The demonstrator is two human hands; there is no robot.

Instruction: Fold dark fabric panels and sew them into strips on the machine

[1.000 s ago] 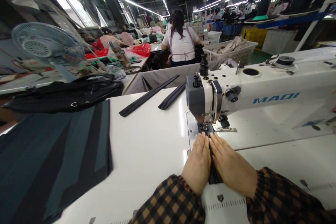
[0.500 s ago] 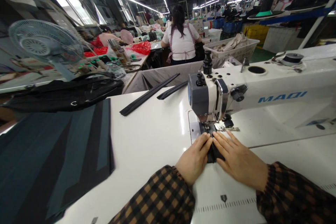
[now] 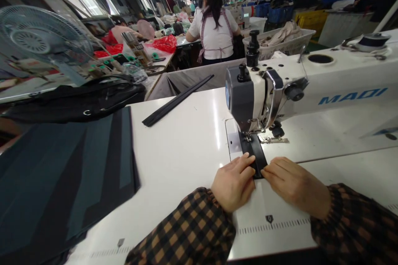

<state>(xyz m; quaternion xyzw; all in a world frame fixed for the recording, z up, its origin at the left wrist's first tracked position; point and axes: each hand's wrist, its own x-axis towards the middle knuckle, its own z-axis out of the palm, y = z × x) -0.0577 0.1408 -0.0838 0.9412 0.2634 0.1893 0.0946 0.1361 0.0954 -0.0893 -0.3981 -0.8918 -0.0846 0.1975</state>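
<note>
A short black strip [image 3: 257,153] lies under the presser foot of the white and grey sewing machine [image 3: 244,97]. My left hand [image 3: 235,180] grips the strip's near left edge, with its fingers bent and pressed together. At the near right corner, my right hand [image 3: 294,182] pinches the same strip between thumb and fingers. Both hands rest low on the white table [image 3: 186,153], in front of the needle area. A long black strip [image 3: 177,101] lies farther back on the left.
Dark fabric panels [image 3: 93,165] cover the table's left side, with a black bag [image 3: 74,101] behind them. A fan [image 3: 39,41] stands at the far left. Beyond the table, a person [image 3: 216,29] sits facing away, beside a white basket [image 3: 282,45].
My flattened fingers have bent into grips, and the right hand has shifted to the strip's near corner. The strip has moved away under the foot. One of two loose strips behind is no longer visible.
</note>
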